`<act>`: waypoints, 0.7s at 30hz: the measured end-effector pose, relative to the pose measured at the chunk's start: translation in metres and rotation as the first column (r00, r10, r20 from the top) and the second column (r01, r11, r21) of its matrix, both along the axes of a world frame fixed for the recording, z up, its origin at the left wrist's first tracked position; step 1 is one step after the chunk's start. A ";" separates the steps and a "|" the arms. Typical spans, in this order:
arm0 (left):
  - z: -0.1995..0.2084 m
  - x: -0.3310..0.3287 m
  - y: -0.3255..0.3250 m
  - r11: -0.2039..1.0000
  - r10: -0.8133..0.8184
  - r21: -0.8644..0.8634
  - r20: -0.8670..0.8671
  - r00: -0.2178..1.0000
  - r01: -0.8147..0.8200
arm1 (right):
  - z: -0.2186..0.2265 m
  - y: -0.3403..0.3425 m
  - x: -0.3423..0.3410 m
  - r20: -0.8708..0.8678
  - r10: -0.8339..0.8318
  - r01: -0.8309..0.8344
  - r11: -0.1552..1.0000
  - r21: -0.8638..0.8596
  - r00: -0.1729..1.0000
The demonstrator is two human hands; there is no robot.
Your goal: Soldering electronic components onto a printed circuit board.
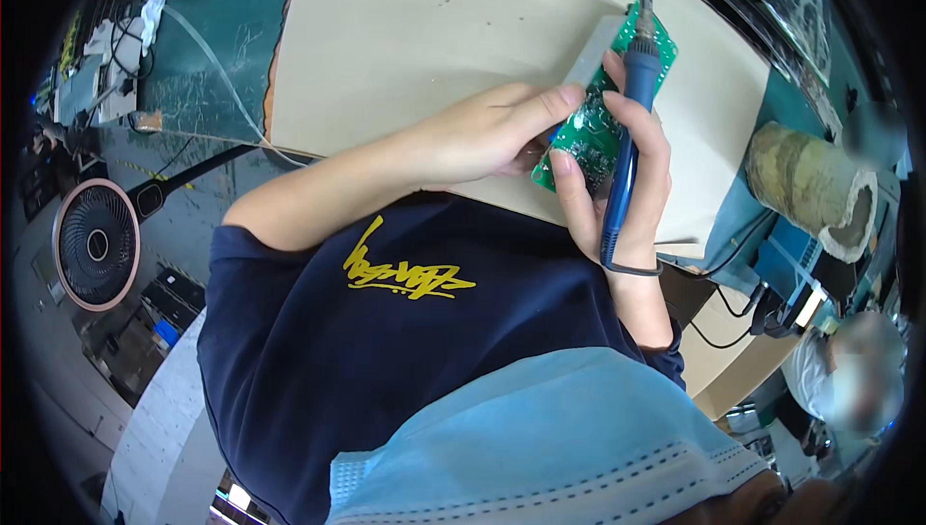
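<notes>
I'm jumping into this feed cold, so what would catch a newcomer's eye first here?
First, the green circuit board at upper centre, lying on a tan board that covers the bench. The right hand grips a blue soldering iron over it, tip pointing away, while the left hand steadies the board's near edge. Off to the far left, a round fan stands on the floor.
</notes>
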State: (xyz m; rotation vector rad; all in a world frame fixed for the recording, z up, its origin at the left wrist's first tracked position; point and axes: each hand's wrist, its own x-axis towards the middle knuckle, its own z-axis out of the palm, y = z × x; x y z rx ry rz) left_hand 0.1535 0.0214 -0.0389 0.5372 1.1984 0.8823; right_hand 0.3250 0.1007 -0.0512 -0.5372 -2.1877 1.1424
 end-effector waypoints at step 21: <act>0.015 -0.151 0.035 0.885 0.142 0.375 -0.780 0.609 0.274 | 0.016 0.007 -0.026 -0.035 -0.171 0.168 0.983 -0.074 0.985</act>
